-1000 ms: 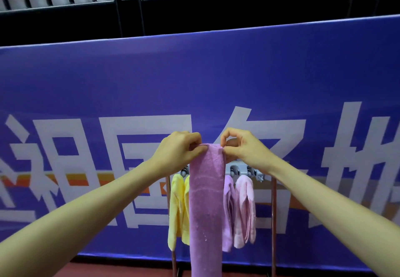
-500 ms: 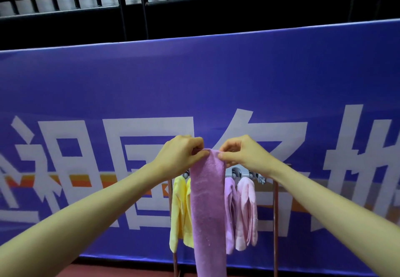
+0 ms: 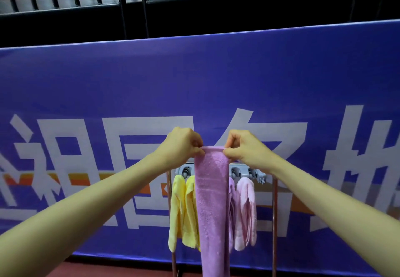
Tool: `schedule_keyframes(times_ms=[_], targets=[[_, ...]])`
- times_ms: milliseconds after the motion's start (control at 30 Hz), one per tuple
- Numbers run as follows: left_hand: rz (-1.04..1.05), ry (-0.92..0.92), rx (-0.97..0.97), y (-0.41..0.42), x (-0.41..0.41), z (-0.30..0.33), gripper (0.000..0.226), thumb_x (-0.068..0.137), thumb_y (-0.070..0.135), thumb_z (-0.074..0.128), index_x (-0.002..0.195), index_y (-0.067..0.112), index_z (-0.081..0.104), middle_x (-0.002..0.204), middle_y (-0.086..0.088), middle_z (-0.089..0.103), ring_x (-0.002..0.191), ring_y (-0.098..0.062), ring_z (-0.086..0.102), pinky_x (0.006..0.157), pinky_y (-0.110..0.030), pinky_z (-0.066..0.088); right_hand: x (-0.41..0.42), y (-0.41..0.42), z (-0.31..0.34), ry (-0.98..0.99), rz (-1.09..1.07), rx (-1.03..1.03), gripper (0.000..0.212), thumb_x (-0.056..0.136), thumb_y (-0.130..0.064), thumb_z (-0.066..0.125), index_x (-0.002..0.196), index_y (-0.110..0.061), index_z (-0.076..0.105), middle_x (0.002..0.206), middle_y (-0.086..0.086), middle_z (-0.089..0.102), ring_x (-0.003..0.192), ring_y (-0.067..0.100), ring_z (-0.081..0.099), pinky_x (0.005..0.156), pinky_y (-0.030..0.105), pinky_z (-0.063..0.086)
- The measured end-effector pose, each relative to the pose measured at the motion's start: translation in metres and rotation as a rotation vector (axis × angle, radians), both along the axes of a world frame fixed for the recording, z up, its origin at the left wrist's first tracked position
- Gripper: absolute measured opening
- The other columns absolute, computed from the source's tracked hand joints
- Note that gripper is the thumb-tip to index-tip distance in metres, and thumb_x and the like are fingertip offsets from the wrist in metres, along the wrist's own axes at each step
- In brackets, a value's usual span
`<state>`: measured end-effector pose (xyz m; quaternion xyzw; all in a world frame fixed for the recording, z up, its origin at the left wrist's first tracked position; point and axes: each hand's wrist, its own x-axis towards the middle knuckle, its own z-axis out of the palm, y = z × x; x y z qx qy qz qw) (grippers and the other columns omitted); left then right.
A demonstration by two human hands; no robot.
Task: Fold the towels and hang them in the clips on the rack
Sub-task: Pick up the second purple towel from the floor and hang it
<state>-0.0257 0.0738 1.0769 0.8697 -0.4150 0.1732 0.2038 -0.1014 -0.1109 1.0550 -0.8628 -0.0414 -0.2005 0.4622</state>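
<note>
Both hands, left hand [image 3: 184, 144] and right hand [image 3: 244, 149], grip the purple towel [image 3: 211, 201] by its top corners, near the rack [image 3: 246, 171]; keep the edge taut and level while folding

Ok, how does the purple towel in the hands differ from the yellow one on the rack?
The purple towel is held up by its top edge, pinched at one corner by the left hand and at the other by the right hand; the yellow towel already hangs from a clip on the rack. The purple towel hangs as one long flat strip running out of frame; the yellow towel is doubled and ends higher. Both hang straight down.
</note>
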Motion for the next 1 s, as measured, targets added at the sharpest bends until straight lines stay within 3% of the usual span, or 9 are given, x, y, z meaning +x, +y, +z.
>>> schedule_keyframes(times_ms=[100, 233, 333, 467, 533, 633, 800, 867, 1000], targets=[[0.029, 0.029, 0.018, -0.006, 0.001, 0.001, 0.016, 0.085, 0.017, 0.065, 0.096, 0.01, 0.074, 0.094, -0.006, 0.072, 0.082, -0.021, 0.064, 0.078, -0.037, 0.055, 0.006, 0.001, -0.003, -0.015, -0.002, 0.004, 0.016, 0.078, 0.005, 0.057, 0.081, -0.01, 0.053, 0.064, 0.008, 0.061, 0.058, 0.016, 0.058, 0.064, 0.03, 0.054], [0.054, 0.073, -0.016, -0.012, 0.001, -0.003, 0.016, 0.087, 0.018, 0.065, 0.1, 0.011, 0.07, 0.106, -0.009, 0.06, 0.089, -0.024, 0.059, 0.082, -0.036, 0.052, 0.01, -0.001, -0.004, -0.011, 0.015, -0.018, 0.024, 0.082, 0.002, 0.055, 0.101, -0.007, 0.065, 0.069, 0.008, 0.067, 0.06, 0.012, 0.06, 0.066, 0.026, 0.054], [0.084, 0.118, 0.015, -0.013, 0.005, -0.007, 0.019, 0.088, 0.026, 0.065, 0.102, 0.015, 0.067, 0.109, -0.006, 0.04, 0.094, -0.026, 0.053, 0.084, -0.033, 0.046, 0.008, -0.003, -0.004, 0.008, 0.032, -0.037, 0.013, 0.083, -0.001, 0.059, 0.087, -0.005, 0.071, 0.076, 0.013, 0.071, 0.065, 0.012, 0.062, 0.064, 0.025, 0.054], [0.045, 0.171, 0.038, -0.017, 0.002, -0.014, 0.017, 0.094, 0.025, 0.055, 0.102, 0.01, 0.061, 0.102, -0.009, 0.063, 0.088, -0.024, 0.061, 0.077, -0.036, 0.052, 0.009, -0.004, -0.006, 0.026, 0.006, -0.045, 0.007, 0.081, -0.009, 0.069, 0.075, -0.012, 0.067, 0.062, 0.0, 0.065, 0.057, 0.006, 0.057, 0.057, 0.022, 0.048], [0.014, 0.163, -0.018, -0.018, -0.001, -0.014, 0.014, 0.093, 0.024, 0.056, 0.097, 0.01, 0.059, 0.094, -0.007, 0.065, 0.081, -0.021, 0.062, 0.07, -0.034, 0.053, 0.011, -0.007, -0.006, 0.033, -0.013, -0.057, 0.004, 0.08, -0.011, 0.072, 0.078, -0.012, 0.069, 0.065, 0.002, 0.065, 0.06, 0.008, 0.058, 0.059, 0.024, 0.05], [-0.072, 0.193, -0.118, -0.016, -0.001, -0.013, 0.009, 0.088, 0.018, 0.064, 0.089, 0.015, 0.055, 0.088, -0.002, 0.063, 0.074, -0.015, 0.059, 0.054, -0.017, 0.043, 0.013, -0.012, -0.002, 0.022, -0.037, -0.208, 0.011, 0.081, -0.016, 0.071, 0.09, -0.014, 0.075, 0.075, 0.003, 0.07, 0.068, 0.009, 0.062, 0.067, 0.027, 0.054], [-0.17, 0.346, -0.406, -0.015, -0.002, -0.02, 0.021, 0.083, 0.006, 0.065, 0.096, 0.01, 0.049, 0.087, -0.001, 0.057, 0.069, -0.014, 0.053, 0.047, -0.01, 0.041, 0.015, -0.007, 0.014, -0.203, -0.106, -0.318, 0.009, 0.084, -0.01, 0.064, 0.081, -0.013, 0.071, 0.066, -0.009, 0.062, 0.06, 0.002, 0.052, 0.061, 0.018, 0.04], [-0.183, 0.534, -0.529, -0.015, -0.003, -0.023, 0.025, 0.087, 0.011, 0.064, 0.106, 0.011, 0.048, 0.094, 0.004, 0.057, 0.077, -0.007, 0.057, 0.052, -0.009, 0.045, 0.018, -0.006, 0.023, -0.252, -0.113, -0.281, 0.009, 0.085, -0.009, 0.063, 0.081, -0.013, 0.07, 0.07, -0.007, 0.063, 0.065, 0.008, 0.054, 0.066, 0.023, 0.044], [-0.234, 0.821, -0.47, -0.01, 0.005, -0.053, 0.026, 0.091, 0.023, 0.061, 0.117, 0.022, 0.056, 0.109, 0.006, 0.067, 0.098, -0.006, 0.066, 0.079, -0.018, 0.053, 0.023, -0.008, 0.043, -0.297, -0.071, -0.21, 0.008, 0.086, -0.009, 0.063, 0.083, -0.012, 0.07, 0.075, -0.001, 0.067, 0.071, 0.013, 0.059, 0.072, 0.034, 0.051]])
